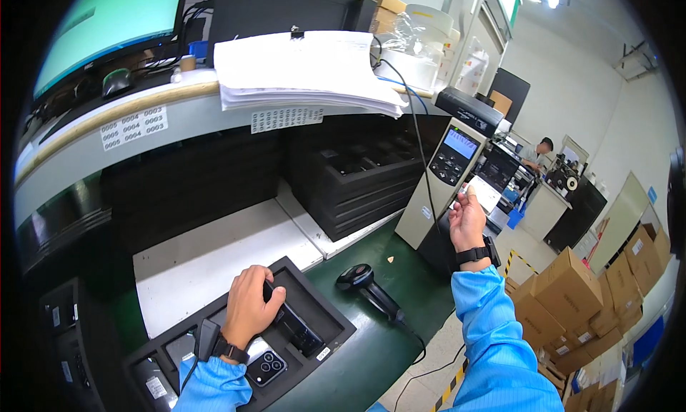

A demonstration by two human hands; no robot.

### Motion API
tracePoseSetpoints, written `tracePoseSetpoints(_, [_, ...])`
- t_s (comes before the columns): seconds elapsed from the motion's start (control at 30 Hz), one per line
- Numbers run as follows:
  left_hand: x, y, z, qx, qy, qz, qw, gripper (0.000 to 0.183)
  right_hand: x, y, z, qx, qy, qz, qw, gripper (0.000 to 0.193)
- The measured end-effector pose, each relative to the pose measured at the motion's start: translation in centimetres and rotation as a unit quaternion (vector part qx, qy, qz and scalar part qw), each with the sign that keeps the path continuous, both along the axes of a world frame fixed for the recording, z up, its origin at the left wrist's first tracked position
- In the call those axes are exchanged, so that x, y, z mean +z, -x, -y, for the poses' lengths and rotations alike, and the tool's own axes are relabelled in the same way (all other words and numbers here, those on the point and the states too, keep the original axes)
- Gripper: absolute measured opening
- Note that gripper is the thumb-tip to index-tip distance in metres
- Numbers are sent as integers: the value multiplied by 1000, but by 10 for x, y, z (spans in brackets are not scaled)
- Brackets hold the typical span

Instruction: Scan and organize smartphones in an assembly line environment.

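My left hand (250, 303) rests over a black foam tray (341, 335), its fingers closed round the upper end of a glossy black phone-like device (300, 332). Just below that hand, in the same tray, lies a phone (267, 368) with several camera lenses. Another dark device with a white sticker (155, 387) sits at the tray's left end. My right hand (468, 225) is raised at the front of a label printer (429, 205), pinching a white label (486, 195) between thumb and fingers. Whether the label still hangs from the printer, I cannot tell.
A barcode scanner (370, 289) lies on the green bench mat, its cable trailing off the front edge. Stacked black trays (343, 197) stand under a shelf holding papers (300, 65) and a monitor (107, 33). Cardboard boxes (568, 287) and a person (537, 156) are at right.
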State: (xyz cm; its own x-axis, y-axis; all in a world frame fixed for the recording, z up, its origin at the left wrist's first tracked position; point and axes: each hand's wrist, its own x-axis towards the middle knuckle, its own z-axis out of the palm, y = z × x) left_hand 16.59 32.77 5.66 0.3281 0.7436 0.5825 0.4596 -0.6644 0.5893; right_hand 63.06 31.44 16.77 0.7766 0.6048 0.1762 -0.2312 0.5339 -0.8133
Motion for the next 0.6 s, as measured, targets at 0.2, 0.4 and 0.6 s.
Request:
tracePoseSetpoints(0.2, [0, -2, 1, 4, 1, -1, 1000, 27, 9, -5, -2, -71, 48, 96, 992, 26])
tracePoseSetpoints(0.4, [1, 0, 4, 8, 5, -8, 1000, 28, -31, -47, 2, -200, 117, 192, 954, 21])
tracePoseSetpoints(0.6, [-1, -3, 3, 12, -5, -22, 1000, 29, -74, 123, 101, 175, 324, 148, 918, 21])
